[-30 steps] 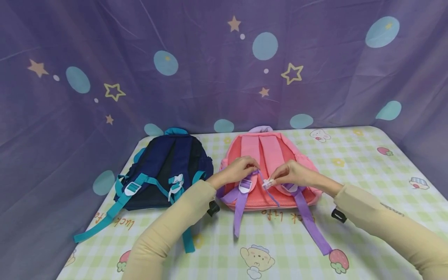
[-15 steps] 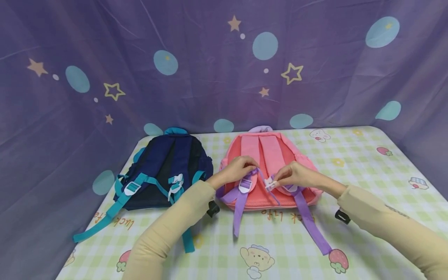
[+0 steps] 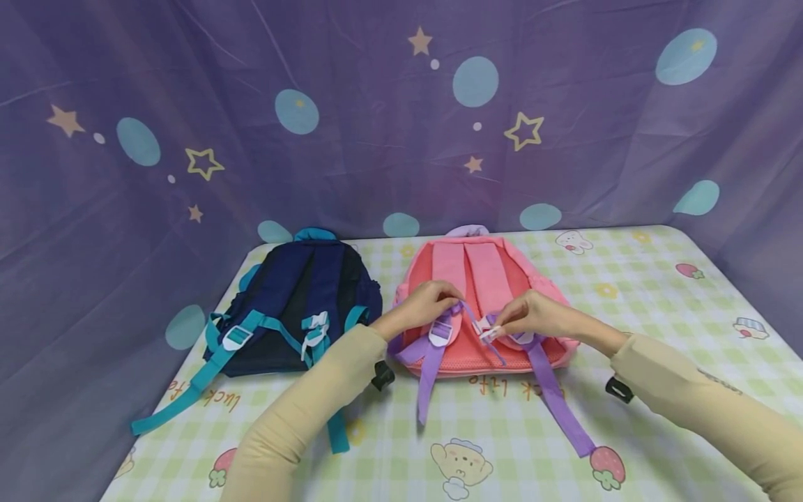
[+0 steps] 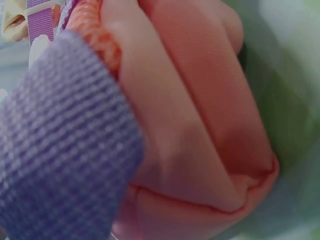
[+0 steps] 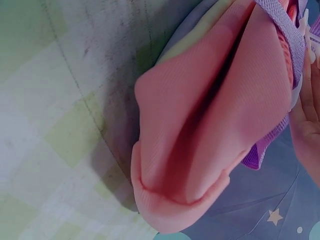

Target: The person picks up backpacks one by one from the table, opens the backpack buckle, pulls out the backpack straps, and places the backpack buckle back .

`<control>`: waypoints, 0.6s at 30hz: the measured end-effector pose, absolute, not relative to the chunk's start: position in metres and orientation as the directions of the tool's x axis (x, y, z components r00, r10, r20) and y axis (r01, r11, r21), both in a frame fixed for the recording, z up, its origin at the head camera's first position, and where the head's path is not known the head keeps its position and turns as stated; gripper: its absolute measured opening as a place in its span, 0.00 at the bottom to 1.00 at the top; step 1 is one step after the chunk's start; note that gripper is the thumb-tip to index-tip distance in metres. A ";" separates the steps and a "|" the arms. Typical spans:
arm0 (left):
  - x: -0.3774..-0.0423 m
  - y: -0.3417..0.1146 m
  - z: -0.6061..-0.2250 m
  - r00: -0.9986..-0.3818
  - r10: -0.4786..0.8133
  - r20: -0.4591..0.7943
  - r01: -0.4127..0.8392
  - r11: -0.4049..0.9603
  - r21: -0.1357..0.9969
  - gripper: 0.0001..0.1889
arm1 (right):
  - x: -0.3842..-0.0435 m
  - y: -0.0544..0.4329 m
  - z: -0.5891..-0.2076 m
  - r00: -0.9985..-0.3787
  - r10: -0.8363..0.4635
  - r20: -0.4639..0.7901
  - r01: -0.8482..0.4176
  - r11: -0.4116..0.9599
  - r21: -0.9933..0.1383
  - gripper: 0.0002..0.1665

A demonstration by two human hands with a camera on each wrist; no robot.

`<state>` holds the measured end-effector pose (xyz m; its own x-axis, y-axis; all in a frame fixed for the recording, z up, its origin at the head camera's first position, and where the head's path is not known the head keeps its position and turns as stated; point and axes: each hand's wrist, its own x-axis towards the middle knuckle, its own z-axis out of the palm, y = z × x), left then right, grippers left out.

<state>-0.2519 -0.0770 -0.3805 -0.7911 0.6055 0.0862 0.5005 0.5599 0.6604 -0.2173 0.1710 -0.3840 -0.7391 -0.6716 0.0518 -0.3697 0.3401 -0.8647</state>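
A pink backpack (image 3: 408, 286) lies with its shoulder straps facing up, purple webbing hanging off its lower end. My left hand (image 3: 433, 301) pinches a thin purple strap (image 3: 469, 314) over the middle of the bag. Between thumb and fingers, my right hand (image 3: 533, 314) holds a white plastic buckle (image 3: 486, 329), through which that strap runs. The strap's loose tail hangs below the buckle. In the right wrist view, the right hand (image 5: 311, 112) shows at the edge beside the bag's side pocket (image 5: 210, 120). Wide purple webbing (image 4: 70, 140) fills the left of the left wrist view.
A navy backpack (image 3: 266, 286) with teal straps (image 3: 188, 397) lies left of the pink one, close to the left forearm. Both rest on a green checked tablecloth (image 3: 539, 460). A purple curtain (image 3: 376, 139) stands behind the table.
My right hand has shifted slightly to the right, and the buckle has moved with it, tilting a little. The left hand stays nearly in place.
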 end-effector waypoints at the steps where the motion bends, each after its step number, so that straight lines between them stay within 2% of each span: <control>1: -0.252 -0.077 -0.381 -0.792 0.605 0.083 0.498 0.561 0.662 0.09 | -0.217 0.171 -0.384 -0.738 -0.672 0.055 -0.372 0.338 -0.864 0.05; 18: -0.252 -0.075 -0.384 -0.789 0.611 0.067 0.503 0.579 0.642 0.09 | -0.214 0.182 -0.382 -0.721 -0.691 0.057 -0.383 0.328 -0.864 0.05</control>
